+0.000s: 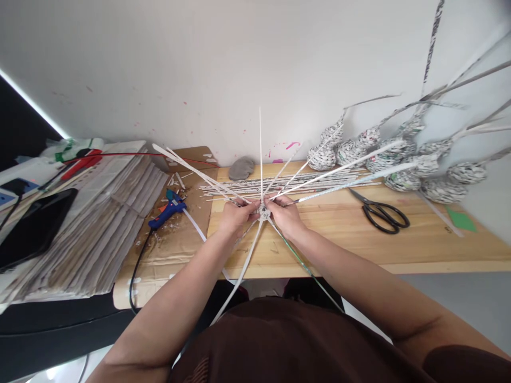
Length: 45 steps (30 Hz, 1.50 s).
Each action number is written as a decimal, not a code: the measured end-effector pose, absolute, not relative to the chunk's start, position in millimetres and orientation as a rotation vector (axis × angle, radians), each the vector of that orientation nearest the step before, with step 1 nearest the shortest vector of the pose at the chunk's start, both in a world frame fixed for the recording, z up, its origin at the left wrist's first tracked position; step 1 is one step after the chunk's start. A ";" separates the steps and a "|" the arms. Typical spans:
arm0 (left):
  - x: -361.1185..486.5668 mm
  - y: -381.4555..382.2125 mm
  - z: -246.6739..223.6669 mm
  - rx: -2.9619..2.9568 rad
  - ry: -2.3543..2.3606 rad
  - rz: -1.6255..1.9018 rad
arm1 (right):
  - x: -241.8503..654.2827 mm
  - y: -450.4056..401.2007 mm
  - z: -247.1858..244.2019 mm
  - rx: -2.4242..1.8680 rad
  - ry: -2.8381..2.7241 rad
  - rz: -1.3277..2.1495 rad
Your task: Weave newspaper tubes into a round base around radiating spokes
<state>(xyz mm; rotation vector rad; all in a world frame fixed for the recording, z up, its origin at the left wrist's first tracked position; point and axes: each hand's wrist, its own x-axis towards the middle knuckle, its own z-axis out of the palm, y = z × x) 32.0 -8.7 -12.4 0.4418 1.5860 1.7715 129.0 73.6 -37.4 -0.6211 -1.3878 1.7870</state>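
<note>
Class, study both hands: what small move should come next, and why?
Probably the left hand should steady the woven centre while the right hand folds one paper strip over its neighbour: both hands pinch that centre, and long strips fan out from it, unwoven.

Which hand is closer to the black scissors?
Right. The right hand is at the woven piece's right side, nearer the scissors but not touching them. The left hand is on the piece's left side, farther away.
</note>
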 end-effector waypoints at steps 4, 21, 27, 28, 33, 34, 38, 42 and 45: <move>35.1 -8.0 -10.0 0.416 1.560 1.859 | 129.2 71.3 -34.0 -0.667 -1.275 1.859; 34.1 -10.6 -7.1 0.393 1.533 1.988 | 134.9 76.0 -36.5 -0.674 -1.787 1.555; 34.4 -13.9 -4.9 0.490 1.501 1.940 | 137.4 74.8 -32.4 -0.624 -1.784 1.372; 34.6 -14.4 -4.6 0.507 1.507 1.938 | 137.0 74.4 -31.8 -0.615 -1.752 1.399; 37.1 -15.8 -3.3 0.545 1.518 1.942 | 134.0 72.3 -28.1 -0.600 -1.602 1.537; 37.7 -15.8 -3.3 0.544 1.516 1.947 | 133.5 71.9 -27.0 -0.584 -1.575 1.556; 39.6 -15.7 -3.1 0.559 1.517 1.943 | 132.8 71.1 -24.0 -0.528 -1.482 1.601; 40.5 -16.6 -3.0 0.655 1.558 1.923 | 132.7 72.8 -25.9 -0.499 -1.519 1.594; 41.4 -16.8 -4.5 0.714 1.612 1.915 | 132.1 75.2 -29.5 -0.561 -1.564 1.570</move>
